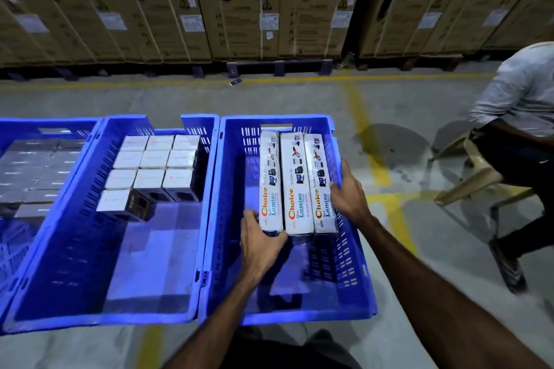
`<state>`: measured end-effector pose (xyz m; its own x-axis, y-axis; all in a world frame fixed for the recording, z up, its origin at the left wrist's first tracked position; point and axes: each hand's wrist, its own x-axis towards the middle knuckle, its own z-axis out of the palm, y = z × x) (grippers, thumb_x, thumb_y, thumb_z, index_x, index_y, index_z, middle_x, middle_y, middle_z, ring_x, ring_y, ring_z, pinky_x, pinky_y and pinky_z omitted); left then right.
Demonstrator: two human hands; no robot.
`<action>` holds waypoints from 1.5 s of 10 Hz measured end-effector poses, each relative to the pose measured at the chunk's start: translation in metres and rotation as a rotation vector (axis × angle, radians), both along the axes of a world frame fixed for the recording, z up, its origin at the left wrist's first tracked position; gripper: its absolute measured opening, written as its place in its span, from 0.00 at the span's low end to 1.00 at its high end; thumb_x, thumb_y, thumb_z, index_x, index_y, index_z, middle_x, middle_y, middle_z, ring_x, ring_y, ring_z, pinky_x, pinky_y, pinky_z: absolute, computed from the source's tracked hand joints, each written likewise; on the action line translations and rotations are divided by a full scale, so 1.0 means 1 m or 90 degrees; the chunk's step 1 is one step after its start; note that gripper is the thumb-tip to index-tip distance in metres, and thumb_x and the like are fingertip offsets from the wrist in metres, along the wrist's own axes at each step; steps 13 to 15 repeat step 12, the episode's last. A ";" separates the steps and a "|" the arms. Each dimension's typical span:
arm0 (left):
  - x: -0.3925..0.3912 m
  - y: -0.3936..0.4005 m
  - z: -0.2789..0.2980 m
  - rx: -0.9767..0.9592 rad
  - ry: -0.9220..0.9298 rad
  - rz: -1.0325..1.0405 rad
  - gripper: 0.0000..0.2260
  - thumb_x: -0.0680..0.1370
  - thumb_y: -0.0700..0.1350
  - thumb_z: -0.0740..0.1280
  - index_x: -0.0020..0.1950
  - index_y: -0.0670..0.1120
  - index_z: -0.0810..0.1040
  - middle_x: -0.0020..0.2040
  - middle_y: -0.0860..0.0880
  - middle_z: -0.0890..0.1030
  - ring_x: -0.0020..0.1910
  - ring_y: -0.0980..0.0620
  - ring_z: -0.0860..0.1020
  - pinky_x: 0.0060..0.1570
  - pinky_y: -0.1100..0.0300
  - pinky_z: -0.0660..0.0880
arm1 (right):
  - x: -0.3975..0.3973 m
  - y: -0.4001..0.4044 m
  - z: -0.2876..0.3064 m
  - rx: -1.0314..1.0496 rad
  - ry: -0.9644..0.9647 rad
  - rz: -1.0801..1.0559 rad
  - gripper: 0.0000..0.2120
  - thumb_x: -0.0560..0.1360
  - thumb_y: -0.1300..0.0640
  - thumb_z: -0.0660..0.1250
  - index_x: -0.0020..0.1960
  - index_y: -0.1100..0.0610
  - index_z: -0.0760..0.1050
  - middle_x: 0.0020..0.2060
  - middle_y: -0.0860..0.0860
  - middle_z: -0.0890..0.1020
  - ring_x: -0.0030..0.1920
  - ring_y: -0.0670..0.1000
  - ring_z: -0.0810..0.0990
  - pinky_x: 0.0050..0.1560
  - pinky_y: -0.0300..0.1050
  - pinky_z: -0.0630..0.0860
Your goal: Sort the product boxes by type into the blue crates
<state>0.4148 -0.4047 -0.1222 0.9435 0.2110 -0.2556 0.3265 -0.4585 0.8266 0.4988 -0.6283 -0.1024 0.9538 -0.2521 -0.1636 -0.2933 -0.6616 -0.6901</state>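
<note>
Three long white extension-socket boxes lie side by side in the right blue crate, against its right wall. My left hand grips the near end of the leftmost long box. My right hand presses with straight fingers against the right side of the rightmost long box. The middle blue crate holds several small white-topped boxes packed in its far half. A third blue crate at the left is filled with small grey boxes.
Tall cardboard washing machine cartons on pallets line the back. A person in a light shirt sits on a plastic chair at the right. Yellow lines cross the concrete floor. A small object lies near the pallets.
</note>
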 end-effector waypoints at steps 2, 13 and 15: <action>0.017 0.011 0.005 -0.050 0.014 -0.166 0.40 0.65 0.32 0.79 0.70 0.54 0.66 0.57 0.58 0.79 0.54 0.57 0.79 0.39 0.76 0.73 | -0.004 0.002 0.004 0.060 -0.030 -0.004 0.26 0.80 0.64 0.59 0.75 0.47 0.60 0.65 0.58 0.81 0.57 0.63 0.84 0.58 0.63 0.81; 0.049 0.056 0.007 0.017 -0.088 -0.395 0.56 0.57 0.58 0.82 0.78 0.60 0.56 0.72 0.52 0.76 0.69 0.49 0.76 0.66 0.45 0.77 | -0.076 0.034 0.017 -0.107 -0.171 -0.072 0.28 0.82 0.57 0.64 0.81 0.55 0.61 0.77 0.54 0.70 0.75 0.56 0.69 0.75 0.53 0.68; 0.049 0.056 0.007 0.017 -0.088 -0.395 0.56 0.57 0.58 0.82 0.78 0.60 0.56 0.72 0.52 0.76 0.69 0.49 0.76 0.66 0.45 0.77 | -0.076 0.034 0.017 -0.107 -0.171 -0.072 0.28 0.82 0.57 0.64 0.81 0.55 0.61 0.77 0.54 0.70 0.75 0.56 0.69 0.75 0.53 0.68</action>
